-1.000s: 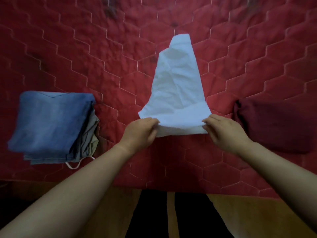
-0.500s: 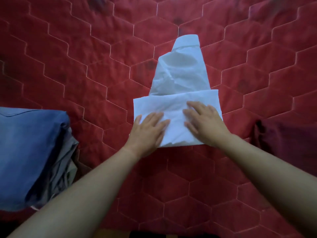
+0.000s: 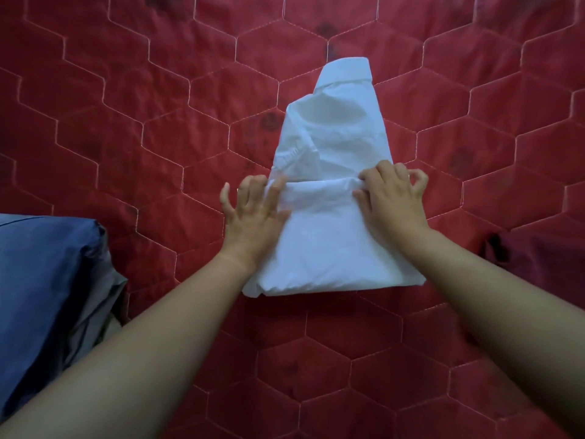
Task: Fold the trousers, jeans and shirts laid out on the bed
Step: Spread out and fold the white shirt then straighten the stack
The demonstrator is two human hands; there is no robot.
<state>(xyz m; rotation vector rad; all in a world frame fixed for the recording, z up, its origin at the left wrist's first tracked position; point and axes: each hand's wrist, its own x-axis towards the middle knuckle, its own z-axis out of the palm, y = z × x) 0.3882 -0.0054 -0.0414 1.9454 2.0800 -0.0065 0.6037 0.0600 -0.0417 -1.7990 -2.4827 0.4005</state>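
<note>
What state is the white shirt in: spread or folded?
Partly folded: white shirt doubled at its near end under left hand and right hand; collar end uncovered.

White shirt [image 3: 332, 248] flat on red hex-quilted bed cover [image 3: 158, 122], collar end far from the person. Near end doubled up over itself, fold edge runs across approx mid-shirt. L hand [image 3: 253, 223] on left side of the folded part, fingers spread & fairly straight, pressing down; bit blurred. R hand [image 3: 392, 207] at right end of fold edge, fingers curled, pinching cloth. Folded blue jeans [image 3: 41, 280] at left frame edge w/ grey garment [image 3: 95, 312] under them. Dark maroon garment [image 3: 538, 258] at right edge. Both apart from the shirt.
</note>
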